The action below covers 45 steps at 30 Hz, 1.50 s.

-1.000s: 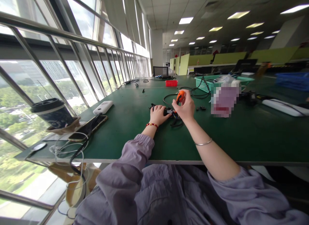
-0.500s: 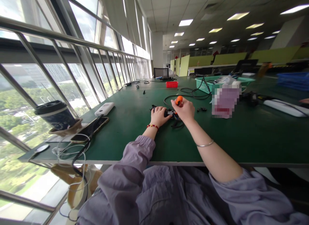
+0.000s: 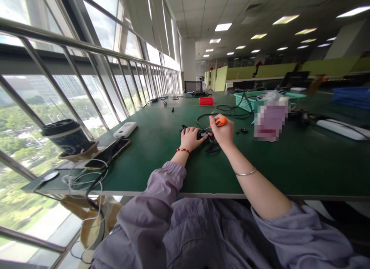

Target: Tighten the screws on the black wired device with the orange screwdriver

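Note:
My left hand is closed over a black device lying on the green table. Most of the device is hidden under the fingers; a pale plate and small orange-red bits show at its right side. In my right hand is a screwdriver with an orange and black handle. Its thin shaft slants down and left toward the device, and I cannot tell whether the tip touches it. A black cable lies just below the device, and small black pieces sit to the right of my right hand.
A red tray and a green basket of items stand farther back, with black cables around them. At right lie a blurred-out purple packet and a white power strip. A cup, phone and white power bank are left.
The screwdriver's handle has tipped over to the right in my right hand, so its shaft now shows slanting to the left. My left hand has stayed on the black device.

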Each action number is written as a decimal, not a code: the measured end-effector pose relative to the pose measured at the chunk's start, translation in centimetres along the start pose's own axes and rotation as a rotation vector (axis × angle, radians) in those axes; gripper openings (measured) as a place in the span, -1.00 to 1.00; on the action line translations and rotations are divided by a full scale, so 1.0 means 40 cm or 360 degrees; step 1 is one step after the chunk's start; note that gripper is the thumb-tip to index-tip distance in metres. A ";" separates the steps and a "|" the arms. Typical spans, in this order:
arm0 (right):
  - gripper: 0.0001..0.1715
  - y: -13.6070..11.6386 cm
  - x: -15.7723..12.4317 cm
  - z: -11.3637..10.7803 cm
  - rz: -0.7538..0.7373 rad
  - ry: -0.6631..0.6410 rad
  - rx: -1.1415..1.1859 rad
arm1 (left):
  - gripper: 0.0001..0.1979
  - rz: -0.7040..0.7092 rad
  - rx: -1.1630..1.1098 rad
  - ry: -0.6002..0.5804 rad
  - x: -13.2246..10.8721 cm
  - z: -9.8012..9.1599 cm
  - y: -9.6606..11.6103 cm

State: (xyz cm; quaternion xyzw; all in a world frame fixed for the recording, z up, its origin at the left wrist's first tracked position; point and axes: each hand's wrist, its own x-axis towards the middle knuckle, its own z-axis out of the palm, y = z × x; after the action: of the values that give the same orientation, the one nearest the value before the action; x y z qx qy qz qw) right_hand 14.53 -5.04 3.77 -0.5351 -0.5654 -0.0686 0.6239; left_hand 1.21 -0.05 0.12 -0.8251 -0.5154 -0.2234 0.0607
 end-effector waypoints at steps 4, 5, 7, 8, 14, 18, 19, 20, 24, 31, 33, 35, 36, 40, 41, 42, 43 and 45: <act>-0.60 0.001 -0.003 0.005 0.0014 -0.0066 0.0017 | -0.51 -0.0009 0.0003 -0.0009 -0.001 -0.002 0.000; -0.60 0.002 -0.003 0.005 0.0017 -0.0074 0.0011 | -0.52 -0.0007 0.0000 -0.0010 -0.002 -0.002 0.001; -0.60 0.004 -0.003 0.006 0.0024 -0.0084 -0.0008 | -0.52 -0.0005 -0.0004 -0.0012 -0.003 -0.004 0.002; -0.59 0.004 -0.003 0.006 0.0028 -0.0090 -0.0018 | -0.52 -0.0005 -0.0005 -0.0013 -0.003 -0.005 0.003; -0.57 0.006 -0.004 0.009 0.0041 -0.0139 -0.0061 | -0.54 -0.0014 -0.0008 -0.0029 -0.002 -0.008 0.006; -0.62 0.005 -0.005 0.009 0.0052 -0.0152 -0.0056 | -0.53 -0.0002 -0.0018 -0.0017 -0.001 -0.005 0.004; -0.64 0.004 -0.005 0.009 0.0065 -0.0153 -0.0048 | -0.53 0.0000 -0.0020 -0.0015 -0.001 -0.004 0.004; -0.68 0.003 -0.005 0.008 0.0081 -0.0146 -0.0040 | -0.52 0.0001 -0.0020 -0.0014 -0.001 -0.003 0.003; -0.72 -0.002 -0.007 0.005 0.0117 -0.0088 0.0036 | -0.52 -0.0002 -0.0008 -0.0020 -0.002 -0.004 0.003; -0.60 -0.014 -0.006 0.001 0.0133 -0.0056 -0.0116 | -0.52 0.0006 -0.0001 -0.0029 -0.002 -0.007 0.004; -0.72 -0.015 -0.007 0.001 0.0181 -0.0107 -0.0143 | -0.53 0.0002 -0.0007 -0.0032 -0.001 -0.007 0.004; -0.78 -0.014 -0.007 0.002 0.0166 -0.0127 -0.0090 | -0.53 0.0001 -0.0009 -0.0030 0.000 -0.006 0.005; -0.76 -0.012 -0.007 0.003 0.0137 -0.0126 -0.0052 | -0.53 0.0000 -0.0006 -0.0030 0.000 -0.006 0.005; -0.43 -0.005 -0.007 0.004 0.0006 -0.0076 0.0006 | -0.51 -0.0002 0.0007 -0.0044 -0.001 -0.006 0.004; -0.42 -0.006 -0.007 0.003 0.0010 -0.0066 -0.0022 | -0.51 -0.0001 0.0006 -0.0047 -0.001 -0.006 0.003; -0.46 -0.008 -0.007 0.002 0.0033 -0.0063 -0.0063 | -0.51 0.0001 0.0003 -0.0046 -0.001 -0.005 0.003; -0.53 -0.010 -0.007 0.001 0.0066 -0.0073 -0.0103 | -0.52 0.0003 0.0000 -0.0043 -0.002 -0.005 0.003; -0.69 -0.015 -0.008 0.000 0.0113 -0.0118 -0.0140 | -0.53 0.0007 -0.0005 -0.0031 -0.002 -0.004 0.003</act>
State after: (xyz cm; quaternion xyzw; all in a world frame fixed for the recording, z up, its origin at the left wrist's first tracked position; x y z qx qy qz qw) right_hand 13.98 -5.46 3.88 -0.5840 -0.5652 -0.0513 0.5804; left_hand 1.22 -0.22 0.26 -0.8286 -0.5137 -0.2159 0.0550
